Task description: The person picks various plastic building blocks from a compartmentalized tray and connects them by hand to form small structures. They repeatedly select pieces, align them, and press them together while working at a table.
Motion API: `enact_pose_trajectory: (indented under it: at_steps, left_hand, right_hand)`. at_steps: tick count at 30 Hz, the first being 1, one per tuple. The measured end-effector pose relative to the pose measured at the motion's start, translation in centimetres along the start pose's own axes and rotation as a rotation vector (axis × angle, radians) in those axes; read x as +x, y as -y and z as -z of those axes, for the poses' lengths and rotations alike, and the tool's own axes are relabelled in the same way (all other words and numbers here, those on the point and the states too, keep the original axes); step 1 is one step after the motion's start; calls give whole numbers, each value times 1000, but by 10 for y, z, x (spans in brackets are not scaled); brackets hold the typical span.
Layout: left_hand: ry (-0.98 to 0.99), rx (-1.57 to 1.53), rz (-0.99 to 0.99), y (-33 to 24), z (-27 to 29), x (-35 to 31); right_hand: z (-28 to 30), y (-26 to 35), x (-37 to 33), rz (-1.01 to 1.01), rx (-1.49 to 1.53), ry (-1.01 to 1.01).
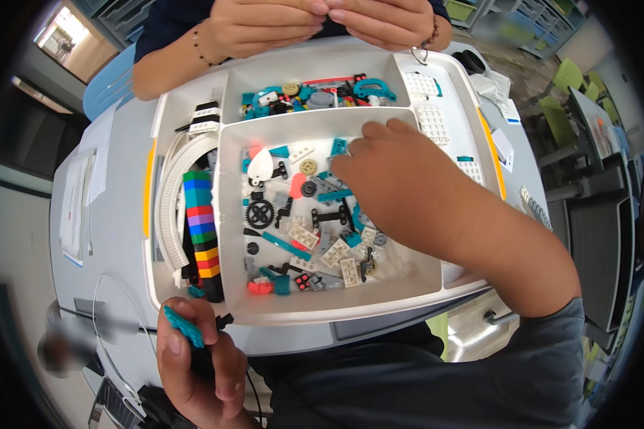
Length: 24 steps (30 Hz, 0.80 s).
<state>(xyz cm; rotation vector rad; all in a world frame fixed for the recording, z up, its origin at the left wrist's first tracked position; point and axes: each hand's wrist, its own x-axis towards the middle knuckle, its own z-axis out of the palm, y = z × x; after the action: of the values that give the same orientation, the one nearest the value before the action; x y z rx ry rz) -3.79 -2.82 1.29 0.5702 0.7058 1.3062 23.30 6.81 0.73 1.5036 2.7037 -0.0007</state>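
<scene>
At the lower left, my left hand (pixel 197 357) is closed round a small teal building piece (pixel 184 326), pinched near the thumb. A black part (pixel 224 321) sticks out beside those fingers; whether it joins the teal piece I cannot tell. My right hand (pixel 401 186) reaches into the large middle compartment of a white sorting tray (pixel 322 311). Its fingers are bent down among the loose pieces, and their tips are partly hidden. Close by lie a tan gear (pixel 308 166), a teal beam (pixel 335 194) and a red-pink piece (pixel 298 186).
Across the table, another person's hands (pixel 322 18) meet above the tray's far edge. The far compartment holds mixed teal, grey and red parts (pixel 322 98). On the left stand curved white tracks (pixel 166 207) and a multicoloured brick stack (pixel 202 229); white plates (pixel 432 125) fill the right side.
</scene>
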Motion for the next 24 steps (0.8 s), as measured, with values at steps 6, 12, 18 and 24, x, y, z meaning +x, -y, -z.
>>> enact_pose_trajectory:
  at_steps: [6, 12, 18, 24]
  left_hand:
    - [-116, 95, -32, -5, -11, 4]
    - [-27, 208, -29, -11, -8, 3]
    - [-79, 258, -57, -12, -8, 2]
    - [-124, 279, -79, -13, -12, -3]
  right_hand:
    - [-10, 4, 5, 3, 22, 19]
    - [-7, 1, 16, -95, -36, 36]
    - [-20, 5, 32, -31, 112, -263]
    - [-43, 17, 41, 90, 211, -269]
